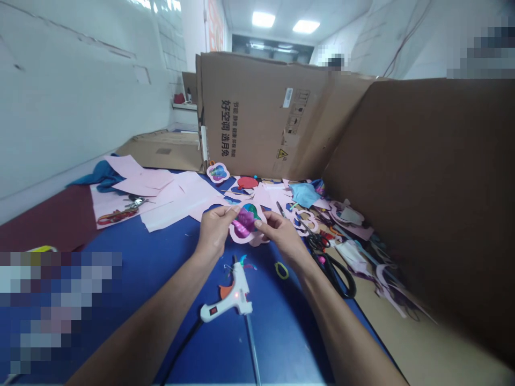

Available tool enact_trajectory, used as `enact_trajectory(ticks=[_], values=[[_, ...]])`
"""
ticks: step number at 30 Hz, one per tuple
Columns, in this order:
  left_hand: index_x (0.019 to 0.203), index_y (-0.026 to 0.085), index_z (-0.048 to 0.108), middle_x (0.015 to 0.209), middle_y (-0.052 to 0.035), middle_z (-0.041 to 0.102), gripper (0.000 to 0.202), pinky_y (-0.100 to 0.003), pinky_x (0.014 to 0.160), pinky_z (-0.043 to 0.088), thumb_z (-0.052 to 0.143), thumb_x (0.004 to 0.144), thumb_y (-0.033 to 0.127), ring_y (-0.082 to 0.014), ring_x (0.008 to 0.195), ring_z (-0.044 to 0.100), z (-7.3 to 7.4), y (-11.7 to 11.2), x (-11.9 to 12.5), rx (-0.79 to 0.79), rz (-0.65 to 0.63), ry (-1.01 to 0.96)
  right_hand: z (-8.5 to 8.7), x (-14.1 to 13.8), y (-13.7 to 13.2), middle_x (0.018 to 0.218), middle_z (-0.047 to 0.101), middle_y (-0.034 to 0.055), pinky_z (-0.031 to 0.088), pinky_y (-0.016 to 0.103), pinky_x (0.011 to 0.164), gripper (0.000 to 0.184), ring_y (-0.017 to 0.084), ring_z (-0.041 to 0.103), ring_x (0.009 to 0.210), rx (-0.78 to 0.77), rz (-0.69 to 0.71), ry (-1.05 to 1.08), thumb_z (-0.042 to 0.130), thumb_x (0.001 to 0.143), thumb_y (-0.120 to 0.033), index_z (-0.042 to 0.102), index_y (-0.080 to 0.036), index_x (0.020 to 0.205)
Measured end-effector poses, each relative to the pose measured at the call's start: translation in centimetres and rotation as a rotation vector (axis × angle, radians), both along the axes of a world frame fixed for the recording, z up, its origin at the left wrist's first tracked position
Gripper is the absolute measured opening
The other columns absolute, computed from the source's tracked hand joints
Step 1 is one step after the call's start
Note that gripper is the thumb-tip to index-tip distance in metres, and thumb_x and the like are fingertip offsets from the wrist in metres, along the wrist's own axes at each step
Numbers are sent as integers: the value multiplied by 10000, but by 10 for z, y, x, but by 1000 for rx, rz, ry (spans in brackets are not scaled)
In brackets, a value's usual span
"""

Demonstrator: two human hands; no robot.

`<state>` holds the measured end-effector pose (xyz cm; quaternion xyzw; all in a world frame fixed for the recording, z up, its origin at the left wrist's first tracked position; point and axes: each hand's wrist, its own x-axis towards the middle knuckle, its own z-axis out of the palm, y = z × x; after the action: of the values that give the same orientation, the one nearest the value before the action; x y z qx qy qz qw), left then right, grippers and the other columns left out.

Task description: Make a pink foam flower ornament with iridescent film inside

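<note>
My left hand (213,229) and my right hand (281,233) together hold a pink flower-shaped foam cutout (240,237) above the blue table (161,257). Both pinch a shiny purple piece (244,222) that lies on the cutout, with a teal patch showing above it. The fingers of each hand are closed on the piece's edges. A white hot glue gun (230,300) lies on the table just below my hands, its cord running toward me.
Pink paper sheets (169,198) spread at the left, with a red tool (116,216) on them. Black scissors (333,271) and several foam scraps (354,225) lie at the right. Another finished pink flower (218,172) leans by tall cardboard walls (261,118) at back and right.
</note>
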<state>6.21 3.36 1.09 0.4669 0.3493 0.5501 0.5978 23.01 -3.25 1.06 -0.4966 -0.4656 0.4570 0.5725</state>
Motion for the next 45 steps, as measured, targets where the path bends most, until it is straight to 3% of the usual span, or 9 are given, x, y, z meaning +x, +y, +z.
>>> enact_trajectory(ticks=[6,13,17,25,36,39,45], values=[[794,199,861,739,-37,773,283,-284,654,489,894,783,480,-197,683,653,1,-9,1,228,-20,159,7,7,-2,981,781,44,555,324,807,415,208,682,866,199,-129,-16,919,772,-537,784,-233,1022],[777,218,855,648,-17,723,242,-274,573,460,821,855,445,-169,576,600,5,-19,3,307,-69,227,12,7,-8,931,777,56,549,333,747,375,216,664,815,212,-147,-101,876,812,-564,806,-230,967],[810,229,870,713,-25,766,216,-271,610,479,802,878,423,-177,637,636,6,-19,2,354,-71,257,14,5,-8,829,742,43,525,332,688,366,205,624,741,225,-164,-133,866,808,-577,798,-228,894],[841,234,886,707,-30,764,226,-270,559,459,805,868,444,-171,598,605,8,-20,2,347,-75,264,17,3,-9,802,724,39,502,324,674,361,200,603,725,242,-146,-154,852,822,-573,789,-222,874],[866,198,879,794,-37,804,241,-275,665,509,800,870,426,-191,713,686,6,-22,4,332,-131,266,16,2,-10,743,699,32,462,291,613,423,174,562,668,207,-144,-205,847,804,-605,787,-188,832],[892,192,873,847,-38,816,212,-276,703,521,805,862,390,-200,773,706,6,-24,6,322,-146,255,13,4,-9,729,682,20,442,279,605,413,159,540,653,210,-150,-168,863,796,-592,786,-188,831],[958,171,855,840,-45,802,247,-279,668,511,804,839,381,-188,718,679,5,-29,10,266,-187,213,-1,11,-3,716,647,-2,435,257,570,391,138,521,624,192,-159,-2,904,791,-555,768,-194,855]])
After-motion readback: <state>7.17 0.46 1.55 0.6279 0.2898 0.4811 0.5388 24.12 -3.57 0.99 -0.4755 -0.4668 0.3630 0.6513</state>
